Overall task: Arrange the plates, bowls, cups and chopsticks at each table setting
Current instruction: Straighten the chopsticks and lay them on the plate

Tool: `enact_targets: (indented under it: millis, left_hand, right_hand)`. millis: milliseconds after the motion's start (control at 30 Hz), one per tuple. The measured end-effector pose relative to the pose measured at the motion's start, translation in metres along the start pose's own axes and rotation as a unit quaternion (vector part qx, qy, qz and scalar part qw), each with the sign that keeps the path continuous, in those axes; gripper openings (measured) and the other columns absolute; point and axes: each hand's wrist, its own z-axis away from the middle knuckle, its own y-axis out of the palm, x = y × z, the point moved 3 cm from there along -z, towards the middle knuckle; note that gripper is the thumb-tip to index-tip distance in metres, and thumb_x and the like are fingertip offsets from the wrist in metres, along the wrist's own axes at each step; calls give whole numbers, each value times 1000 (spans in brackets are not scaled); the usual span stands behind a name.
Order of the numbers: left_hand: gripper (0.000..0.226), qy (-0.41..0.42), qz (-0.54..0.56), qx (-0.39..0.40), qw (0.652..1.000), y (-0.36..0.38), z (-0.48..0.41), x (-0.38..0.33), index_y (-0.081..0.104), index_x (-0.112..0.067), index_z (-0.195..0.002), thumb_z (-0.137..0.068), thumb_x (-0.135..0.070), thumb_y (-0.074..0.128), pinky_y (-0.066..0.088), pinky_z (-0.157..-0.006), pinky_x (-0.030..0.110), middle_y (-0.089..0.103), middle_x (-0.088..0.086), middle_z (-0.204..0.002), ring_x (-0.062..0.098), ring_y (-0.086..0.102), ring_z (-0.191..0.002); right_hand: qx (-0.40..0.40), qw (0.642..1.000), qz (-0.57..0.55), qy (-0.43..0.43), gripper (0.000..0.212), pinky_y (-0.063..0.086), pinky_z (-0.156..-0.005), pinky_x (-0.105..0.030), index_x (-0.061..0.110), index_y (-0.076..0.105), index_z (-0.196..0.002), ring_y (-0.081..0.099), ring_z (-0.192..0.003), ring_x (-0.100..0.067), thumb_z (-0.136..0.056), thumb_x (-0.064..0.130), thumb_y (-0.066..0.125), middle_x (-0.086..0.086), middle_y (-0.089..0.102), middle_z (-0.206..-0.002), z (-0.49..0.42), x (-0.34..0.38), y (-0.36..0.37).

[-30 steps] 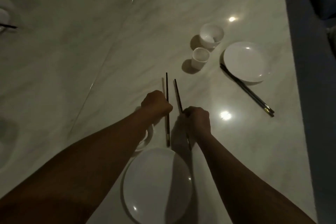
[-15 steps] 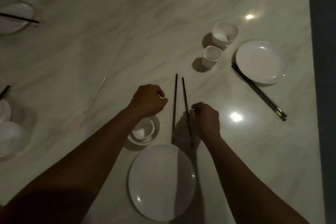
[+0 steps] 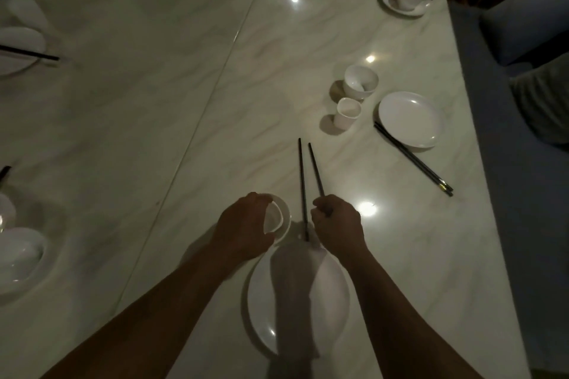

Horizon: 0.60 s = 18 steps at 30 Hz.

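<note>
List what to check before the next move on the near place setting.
1. Left hand grips the small bowl: ok.
2. Right hand pinches the right chopstick: ok.
3. Left chopstick lies on the table, held by neither hand: ok.
4. The two chopsticks parallel: not ok, they spread apart toward the person.
5. Left chopstick's near end clear of the plate rim: cannot tell, they meet in shadow.
6. Near setting complete: not ok, no cup in view here; the next setting's cup is the closest one.
</note>
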Motion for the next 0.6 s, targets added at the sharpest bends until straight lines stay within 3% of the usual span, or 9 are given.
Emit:
enact_targets:
  millis: [200, 333, 600]
  left_hand:
    - [84, 35, 63, -37, 997, -43, 6, 11, 50, -21, -134, -59, -38, 84, 45, -96, 29, 57, -1, -130, 20, 57, -115]
    - [93, 50, 97, -26, 994, -76, 32, 31, 44, -27, -138, -56, -43, 84, 47, -99, 31, 56, -6, -132, 13, 56, -116]
    - [79, 27, 55, 44, 997, -55, 94, 68, 36, -44, -117, -52, -44, 83, 53, -74, 26, 57, -16, -105, 8, 60, -89]
  right_hand:
    - [-23, 998, 36, -48, 45, 41, -81, -17, 15, 59, -129, 62, -106, -16, -87, 21, 71, -4, 62, -120, 21, 18, 17]
    - [18, 983, 116, -138, 74, 48, -100, -35, 21, 44, -141, 50, -126, -24, -77, 37, 78, -6, 44, -142, 19, 40, 37]
    - [161, 952, 220, -139, 124, 34, -113, -55, 30, 13, -155, 14, -148, -33, -59, 54, 88, -5, 10, -162, 12, 57, 78]
